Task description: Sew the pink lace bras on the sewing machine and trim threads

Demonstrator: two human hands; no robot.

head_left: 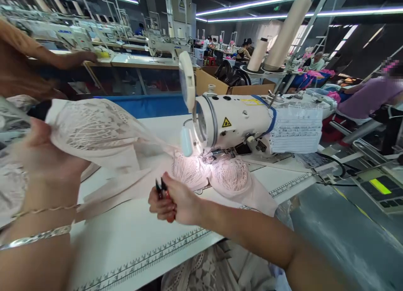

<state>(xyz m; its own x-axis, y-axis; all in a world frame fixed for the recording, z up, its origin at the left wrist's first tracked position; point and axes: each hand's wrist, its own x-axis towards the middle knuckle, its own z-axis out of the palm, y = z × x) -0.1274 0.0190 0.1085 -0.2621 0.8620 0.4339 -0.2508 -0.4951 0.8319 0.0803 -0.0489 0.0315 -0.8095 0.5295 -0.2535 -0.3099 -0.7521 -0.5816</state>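
My left hand [44, 157] is raised at the left and grips one end of a pale pink lace garment [103, 136], pulling it up and away from the machine. The garment's far end, with two lace cups [217, 173], lies lit under the needle of a white sewing machine [242, 119]. Closed around small dark-tipped thread snips [161, 187], my right hand [176, 203] hovers just in front of the cups above the white table [126, 236]. Thin bracelets circle my left wrist.
A ruler strip [151, 257] runs along the table's front edge. A control panel [380, 188] sits at the right. Large thread cones [283, 35] and a cardboard box [220, 85] stand behind the machine. Another person's arm [63, 60] reaches in at the upper left; other workers sit at the right and far back.
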